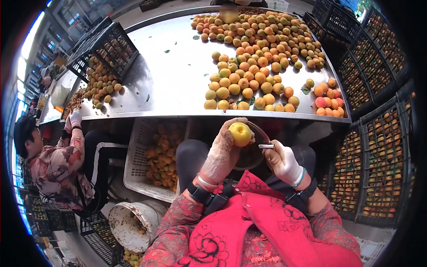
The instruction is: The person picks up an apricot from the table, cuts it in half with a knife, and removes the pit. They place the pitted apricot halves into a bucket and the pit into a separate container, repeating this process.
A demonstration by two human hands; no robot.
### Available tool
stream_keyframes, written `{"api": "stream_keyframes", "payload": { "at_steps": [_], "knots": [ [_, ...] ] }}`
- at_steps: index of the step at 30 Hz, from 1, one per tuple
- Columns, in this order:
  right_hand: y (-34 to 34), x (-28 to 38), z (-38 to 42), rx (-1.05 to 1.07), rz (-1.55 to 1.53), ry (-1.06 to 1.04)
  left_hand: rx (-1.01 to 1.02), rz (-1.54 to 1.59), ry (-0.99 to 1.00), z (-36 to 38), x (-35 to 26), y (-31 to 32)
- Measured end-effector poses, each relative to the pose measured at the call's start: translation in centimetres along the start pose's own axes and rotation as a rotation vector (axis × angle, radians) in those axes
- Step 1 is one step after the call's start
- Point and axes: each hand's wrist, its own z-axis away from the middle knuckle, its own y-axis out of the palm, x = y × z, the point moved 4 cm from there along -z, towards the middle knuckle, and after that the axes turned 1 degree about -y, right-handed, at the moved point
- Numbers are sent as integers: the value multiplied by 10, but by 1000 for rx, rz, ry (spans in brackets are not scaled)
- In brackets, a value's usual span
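Observation:
My left hand, in a stained, wet-looking glove, is closed around a yellow apricot just beyond the table's front edge. My right hand, in a cleaner white glove, grips a small curved tool with a shiny metal piece beside the fingers. The tool's thin curved part arcs over to the apricot's right side, where its end is hidden. Both hands are over my lap. Ahead of them, a pile of whole apricots spreads over the metal table.
A white crate holding cut apricots stands left of my knees, near a dirty white bucket. Redder apricots sit at the table's right corner. Stacked black crates line the right. At left, a tipped crate spills apricots near another person.

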Motion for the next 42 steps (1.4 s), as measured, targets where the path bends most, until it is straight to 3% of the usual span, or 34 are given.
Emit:
{"api": "stream_keyframes", "payload": {
  "at_steps": [2,4,17,20,22,27,29,34,37,38,40,42],
  "knots": [
    [0,3,5,4,107,-1,43,-47,6,0,-1,1],
    [2,5,5,-11,131,-26,-49,-272,44,-1,-1,-4],
    [12,1,2,-49,248,-99,-77,-195,55,-6,7,1],
    [26,-17,0,-138,218,-155,-124,-113,49,-7,13,11],
    [35,-27,-4,-157,196,-143,-116,290,-149,-9,26,16],
    [31,-23,-5,-227,245,-170,-126,206,-165,-11,26,15],
    [28,-16,-6,-202,212,-145,-124,-168,-12,-13,31,-4],
    [30,-10,-5,-229,294,-182,-124,-561,39,-10,-4,20],
    [43,-27,-8,-296,333,-246,-95,-130,-157,-12,21,24],
    [44,-29,-10,-316,356,-266,-94,-133,-156,-10,30,20],
    [41,-21,-10,-301,406,-266,-280,62,-242,-10,30,23],
    [37,-12,-10,-276,414,-254,-225,62,-242,-11,27,22]
  ]
}}
